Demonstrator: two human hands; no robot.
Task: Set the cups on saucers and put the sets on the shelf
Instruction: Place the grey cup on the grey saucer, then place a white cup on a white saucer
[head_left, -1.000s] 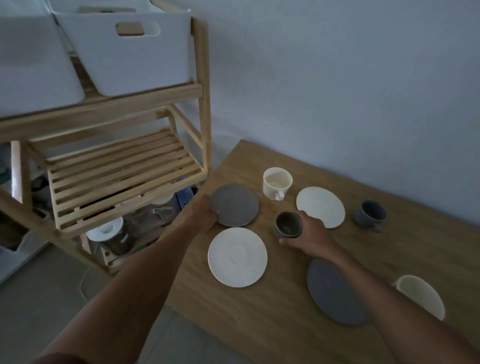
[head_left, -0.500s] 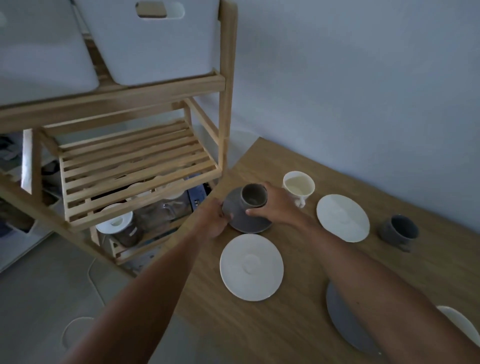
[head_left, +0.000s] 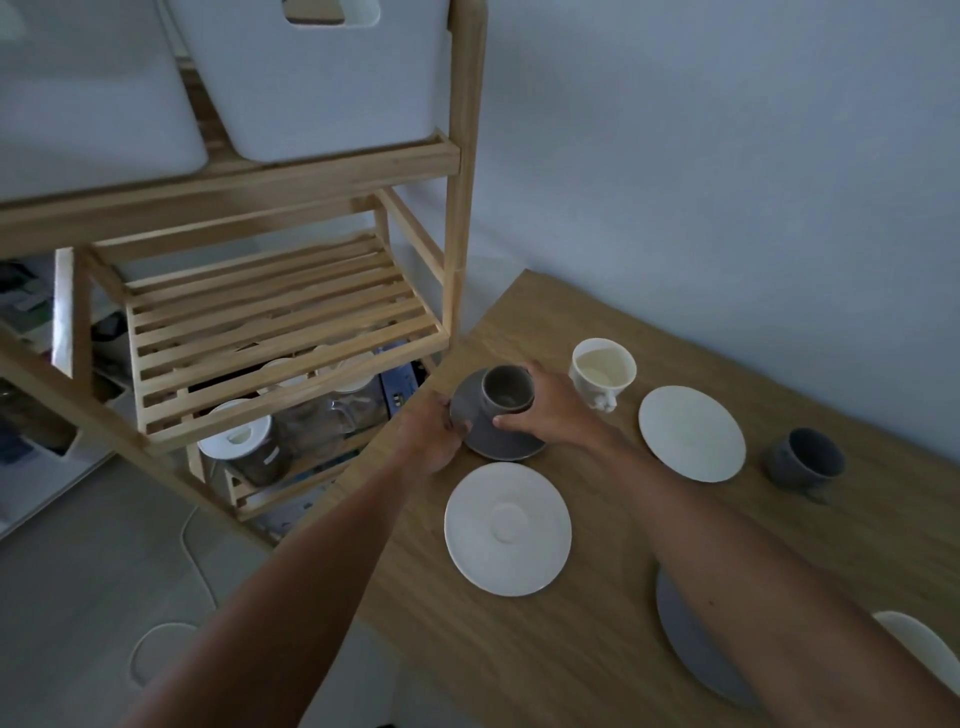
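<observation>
Wooden table, light oak finish, set against a pale wall. At its near-left corner: one grey saucer carrying one grey cup, upright, seated toward the saucer's rear. Left hand closed on the saucer's left rim, thumb on top. Right hand wrapped around the cup's right side, fingers curled along the wall, thumb at the near base. Just in front of this set: one white saucer, bare. Behind the right hand: one white cup, upright, handle facing the viewer. Right of it: a second white saucer, bare. Farther right: a second grey cup, standing on the table. Under the right forearm: a second grey saucer, partly hidden. At the lower right edge: a white item, cut off, kind uncertain. Left of the table: wooden shelf unit, slatted middle shelf bare; two white bins on the level above; glass jars on the level below.
</observation>
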